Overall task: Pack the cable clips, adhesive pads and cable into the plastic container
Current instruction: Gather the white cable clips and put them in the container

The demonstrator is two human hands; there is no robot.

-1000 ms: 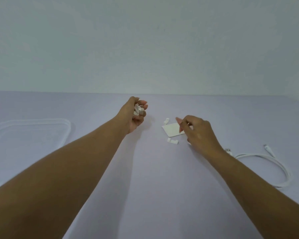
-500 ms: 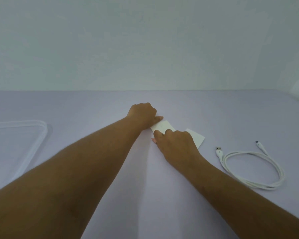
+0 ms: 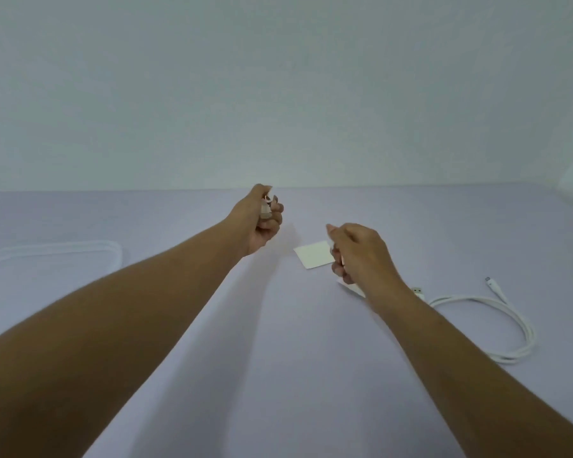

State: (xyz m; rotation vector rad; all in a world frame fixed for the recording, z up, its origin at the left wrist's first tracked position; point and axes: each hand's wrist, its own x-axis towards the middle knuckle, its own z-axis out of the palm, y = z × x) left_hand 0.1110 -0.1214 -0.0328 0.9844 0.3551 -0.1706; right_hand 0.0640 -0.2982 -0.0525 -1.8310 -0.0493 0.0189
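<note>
1. The cable clips (image 3: 267,203) were bunched in the left hand (image 3: 261,219), small white pieces poking out between the curled fingers (image 3: 276,217); that fist was closed around them, held up off the table.
2. One adhesive pad (image 3: 313,254), a white square, lay flat on the table (image 3: 278,342) between the two hands, its right corner tucked under the right hand (image 3: 361,256).
3. A second adhesive pad (image 3: 351,288) peeked out below the right hand, only a sliver of it visible by the wrist.
4. The right hand was curled, thumb and fingertips pinched together above the pads; something small and pale sat at the pinch, too blurred to tell what, so I could not tell whether it truly held anything.
5. The cable (image 3: 497,325), white and looped in a loose coil, rested on the table to the right of the right forearm, apart from both hands, with one plug (image 3: 419,291) near the wrist and the smaller plug (image 3: 490,283) pointing away.
6. The plastic container (image 3: 60,250), clear with a rounded rim, sat far off at the left edge of the table, well apart from the clips, pads and cable; only its near corner showed.
7. Both bare forearms stretched forward over the pale lilac tabletop, with a plain light wall (image 3: 278,94) behind.
</note>
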